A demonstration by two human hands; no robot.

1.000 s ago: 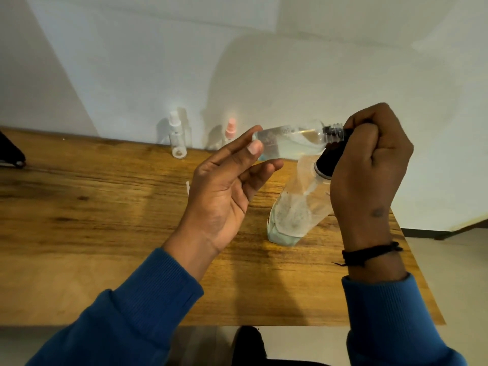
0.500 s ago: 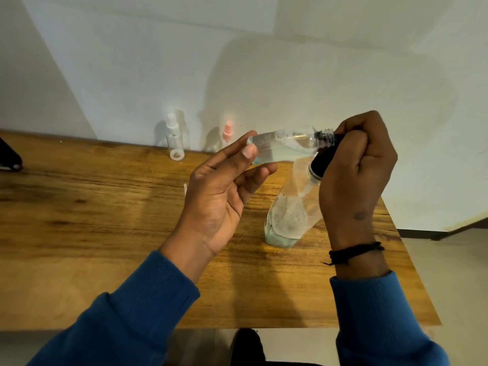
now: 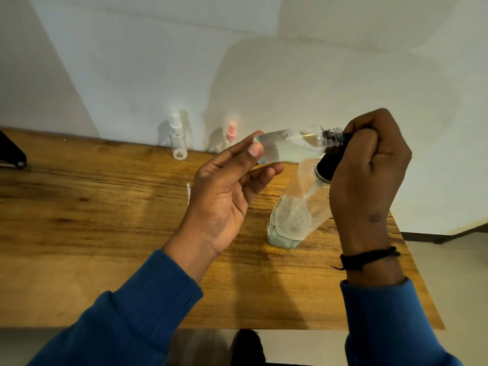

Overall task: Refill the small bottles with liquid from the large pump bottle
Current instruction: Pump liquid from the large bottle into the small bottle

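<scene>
The wooden tabletop (image 3: 92, 233) filled most of the view, its far edge against the white wall and its right edge slanting toward the near corner, with bare floor beyond. A broad stretch of wood lay bare to the left of the hands and along the near edge.

The large pump bottle (image 3: 293, 220) stood tilted near the tabletop's right edge, a little pale liquid pooled at its base and its black collar up by the right hand (image 3: 369, 180). That hand was curled tight round the pump head, fingers wrapped over it.

The left hand (image 3: 227, 191) held a small clear bottle (image 3: 287, 149) lying roughly level in the air above the tabletop, its fingers (image 3: 253, 149) long and only lightly bent round the bottle's base, palm showing. The bottle's threaded neck pointed right and met the right hand at the pump; whether the nozzle sat inside it could not be told.

Two more small bottles stood upright at the far edge against the wall, well apart from the hands: a white-capped spray bottle (image 3: 179, 140) and a pink-capped spray bottle (image 3: 231, 133), the latter partly hidden behind the left fingers.
</scene>
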